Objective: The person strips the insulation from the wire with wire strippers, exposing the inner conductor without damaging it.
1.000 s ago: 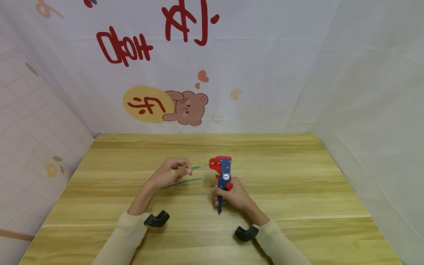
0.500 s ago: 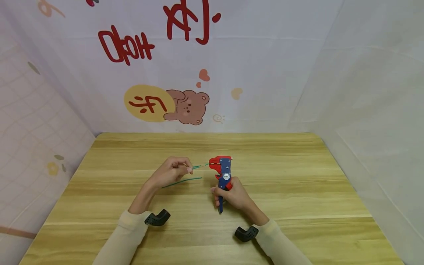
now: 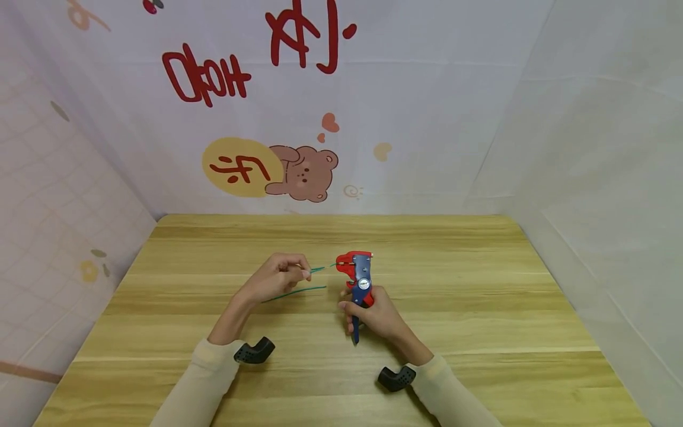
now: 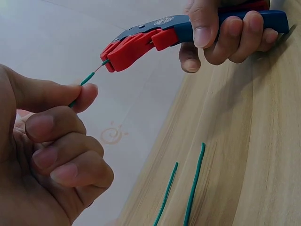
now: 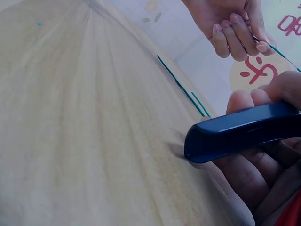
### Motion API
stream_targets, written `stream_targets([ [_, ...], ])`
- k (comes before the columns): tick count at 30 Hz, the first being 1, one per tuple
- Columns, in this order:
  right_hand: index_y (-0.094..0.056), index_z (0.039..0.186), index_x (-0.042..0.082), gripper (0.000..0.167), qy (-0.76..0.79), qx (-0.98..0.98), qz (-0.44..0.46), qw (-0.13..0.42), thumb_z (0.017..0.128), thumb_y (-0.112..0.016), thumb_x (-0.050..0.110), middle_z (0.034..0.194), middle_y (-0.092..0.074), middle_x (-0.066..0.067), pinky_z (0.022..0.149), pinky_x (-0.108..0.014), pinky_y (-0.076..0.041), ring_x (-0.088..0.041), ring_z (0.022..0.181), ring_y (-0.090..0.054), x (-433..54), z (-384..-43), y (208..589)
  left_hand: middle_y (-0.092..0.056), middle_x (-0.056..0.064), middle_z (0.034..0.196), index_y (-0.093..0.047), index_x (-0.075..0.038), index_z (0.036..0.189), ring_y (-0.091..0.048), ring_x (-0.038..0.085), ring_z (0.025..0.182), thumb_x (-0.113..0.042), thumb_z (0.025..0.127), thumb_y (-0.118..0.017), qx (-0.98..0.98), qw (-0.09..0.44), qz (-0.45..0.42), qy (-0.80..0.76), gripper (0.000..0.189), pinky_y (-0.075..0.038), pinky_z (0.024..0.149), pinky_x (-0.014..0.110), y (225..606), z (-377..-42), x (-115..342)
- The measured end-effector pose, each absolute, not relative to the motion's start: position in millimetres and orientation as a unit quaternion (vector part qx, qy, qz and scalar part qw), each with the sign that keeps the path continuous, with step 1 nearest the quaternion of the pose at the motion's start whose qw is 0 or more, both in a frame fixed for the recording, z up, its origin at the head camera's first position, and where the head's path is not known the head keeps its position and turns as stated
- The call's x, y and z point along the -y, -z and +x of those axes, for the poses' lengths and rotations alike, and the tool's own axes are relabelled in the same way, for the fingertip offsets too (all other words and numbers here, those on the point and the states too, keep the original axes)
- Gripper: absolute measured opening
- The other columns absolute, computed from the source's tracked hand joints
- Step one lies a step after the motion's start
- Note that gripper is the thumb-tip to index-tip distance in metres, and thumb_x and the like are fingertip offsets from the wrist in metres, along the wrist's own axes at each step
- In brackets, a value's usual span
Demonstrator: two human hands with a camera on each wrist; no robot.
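Both forearms, in cream sleeves point(image 3: 459, 394), extend over the wood-grain desk point(image 3: 469, 267). Right hand point(image 3: 376, 311): fingers wrapped round the handle of the wire stripper point(image 3: 363, 281). Left hand point(image 3: 277, 276): thumb and index finger pinch the green wire point(image 4: 88, 78), remaining fingers curled toward the palm. Stripper is held above the desk, long axis running near to far, handle toward the person, nose turned left toward the left hand. Wire spans the gap, pointing right and slightly away into the nose. Stripper: blue body, red head, round pale badge. Wire: thin, with a bare copper-coloured stretch beyond the left fingertips, then a short green piece at the nose. Two loose green strands point(image 4: 195, 183) lie on the desk.
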State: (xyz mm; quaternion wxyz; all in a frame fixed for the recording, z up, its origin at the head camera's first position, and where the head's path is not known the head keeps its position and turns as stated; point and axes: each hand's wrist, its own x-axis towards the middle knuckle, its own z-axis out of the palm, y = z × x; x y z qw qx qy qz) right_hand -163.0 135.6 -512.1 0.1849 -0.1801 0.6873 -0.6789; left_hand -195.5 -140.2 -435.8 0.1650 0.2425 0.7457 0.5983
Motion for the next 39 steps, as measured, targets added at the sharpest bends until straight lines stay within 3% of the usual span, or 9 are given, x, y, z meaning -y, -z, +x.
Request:
stream_targets([
  [3, -0.049, 0.131, -0.006, 0.042, 0.68, -0.691, -0.167, 0.182, 0.098, -0.069, 0.012, 0.071, -0.066, -0.014, 0.06, -0.039, -0.06, -0.021, 0.055, -0.067, -136, -162, 512, -0.026, -0.004, 0.054, -0.069, -0.001, 0.096, -0.019, 0.013, 0.049, -0.008, 0.104, -0.053, -0.749, 0.166, 0.241, -0.594, 0.019, -0.026, 0.05, 0.025, 436, -196, 140],
  [7, -0.045, 0.132, -0.005, 0.044, 0.674, -0.701, -0.155, 0.174, 0.097, -0.067, 0.009, 0.069, -0.066, -0.012, 0.059, -0.039, -0.06, -0.022, 0.054, -0.066, -136, -160, 511, -0.026, -0.003, 0.054, -0.069, -0.003, 0.097, -0.019, 0.013, 0.049, -0.007, 0.104, -0.052, -0.755, 0.17, 0.236, -0.588, 0.02, -0.026, 0.05, 0.025, 434, -196, 140],
  [14, -0.054, 0.109, -0.008, 0.02, 0.646, -0.745, -0.115, 0.123, 0.089, -0.056, -0.004, 0.056, -0.056, -0.005, 0.045, -0.032, -0.05, -0.016, 0.042, -0.056, -138, -161, 513, -0.037, 0.001, 0.057, -0.068, -0.006, 0.096, -0.029, 0.011, 0.049, -0.005, 0.103, -0.046, -0.785, 0.17, 0.231, -0.549, 0.023, -0.029, 0.05, 0.025, 427, -193, 135],
  [20, -0.052, 0.101, -0.009, 0.014, 0.641, -0.752, -0.102, 0.115, 0.088, -0.056, -0.006, 0.053, -0.054, -0.005, 0.041, -0.029, -0.045, -0.017, 0.04, -0.053, -139, -161, 511, -0.037, -0.001, 0.059, -0.071, -0.005, 0.102, -0.03, 0.01, 0.051, -0.02, 0.109, -0.051, -0.798, 0.189, 0.228, -0.526, 0.025, -0.026, 0.049, 0.023, 426, -193, 128],
  [26, -0.05, 0.097, -0.005, 0.011, 0.653, -0.743, -0.092, 0.112, 0.086, -0.055, -0.005, 0.053, -0.053, -0.003, 0.039, -0.028, -0.043, -0.017, 0.038, -0.051, -138, -161, 509, -0.035, -0.001, 0.058, -0.072, -0.006, 0.096, -0.026, 0.009, 0.049, -0.02, 0.109, -0.05, -0.794, 0.199, 0.244, -0.52, 0.029, -0.024, 0.048, 0.023, 427, -194, 127],
  [34, -0.05, 0.095, -0.004, 0.009, 0.672, -0.728, -0.097, 0.096, 0.087, -0.053, -0.006, 0.05, -0.051, 0.0, 0.036, -0.028, -0.041, -0.014, 0.036, -0.049, -139, -162, 512, -0.036, -0.005, 0.058, -0.066, -0.006, 0.08, -0.029, 0.006, 0.05, -0.011, 0.107, -0.053, -0.836, 0.104, 0.238, -0.483, 0.031, -0.027, 0.051, 0.021, 430, -191, 121],
  [39, -0.05, 0.099, -0.011, 0.012, 0.68, -0.718, -0.101, 0.107, 0.088, -0.052, -0.008, 0.05, -0.049, 0.0, 0.036, -0.027, -0.04, -0.014, 0.036, -0.048, -138, -160, 515, -0.036, -0.004, 0.056, -0.065, -0.008, 0.073, -0.026, 0.006, 0.048, -0.006, 0.105, -0.053, -0.843, 0.089, 0.209, -0.488, 0.035, -0.024, 0.049, 0.021, 433, -186, 119],
])
